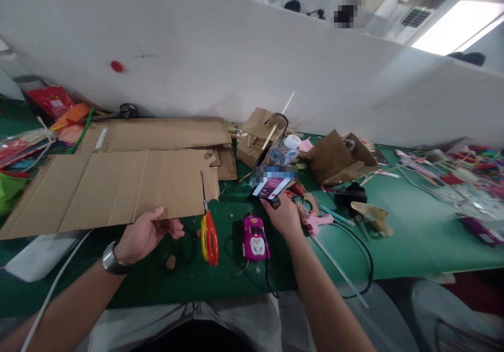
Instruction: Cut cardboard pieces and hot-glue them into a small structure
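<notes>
My left hand (151, 234), with a metal-band watch at its wrist, is at the near edge of a flat cardboard sheet (129, 187). Its thumb overlaps the edge, apart from the loosely curled fingers. Scissors (210, 236) with red and yellow handles lie just right of it, blades over the cardboard. My right hand (284, 215) has its thumb and fingers at the lower edge of a phone (271, 188) with a lit screen, tilted up before a clear bottle (283, 151). A pink glue gun (315, 222) lies right of that hand, a clear glue stick trailing from it.
A magenta power socket block (255, 239) sits between my arms, its cable at the front edge. More cardboard (157, 133) lies behind the sheet, a white device (43, 257) partly under it. An open cardboard box (334, 160) stands back right. Craft materials (464, 168) crowd the far right.
</notes>
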A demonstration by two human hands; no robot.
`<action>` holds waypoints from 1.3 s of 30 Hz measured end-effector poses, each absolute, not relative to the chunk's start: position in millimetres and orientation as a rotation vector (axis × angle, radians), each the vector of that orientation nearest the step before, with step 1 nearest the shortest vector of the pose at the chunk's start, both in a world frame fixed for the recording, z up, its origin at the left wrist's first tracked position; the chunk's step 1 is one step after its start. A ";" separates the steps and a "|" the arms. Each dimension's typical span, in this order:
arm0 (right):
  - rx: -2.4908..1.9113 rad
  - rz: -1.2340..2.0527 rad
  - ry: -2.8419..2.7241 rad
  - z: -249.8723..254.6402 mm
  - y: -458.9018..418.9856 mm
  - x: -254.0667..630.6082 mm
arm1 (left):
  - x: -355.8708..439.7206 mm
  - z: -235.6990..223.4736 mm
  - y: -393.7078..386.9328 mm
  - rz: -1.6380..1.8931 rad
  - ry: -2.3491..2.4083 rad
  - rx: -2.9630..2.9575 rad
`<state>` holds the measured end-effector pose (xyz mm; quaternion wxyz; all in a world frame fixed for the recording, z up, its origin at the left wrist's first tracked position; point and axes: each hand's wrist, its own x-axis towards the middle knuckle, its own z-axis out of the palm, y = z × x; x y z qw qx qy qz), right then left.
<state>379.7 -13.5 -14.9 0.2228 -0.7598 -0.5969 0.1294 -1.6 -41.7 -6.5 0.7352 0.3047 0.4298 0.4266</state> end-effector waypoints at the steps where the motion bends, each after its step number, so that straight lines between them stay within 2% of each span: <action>1: -2.096 0.365 -1.647 -15.4 -13.8 379.8 | -1.4 -6.6 -41.8 0.939 0.945 0.664; 39: -1.934 0.291 -1.599 -22.6 -11.7 375.3 | -1.0 -8.4 -42.5 0.960 0.948 0.597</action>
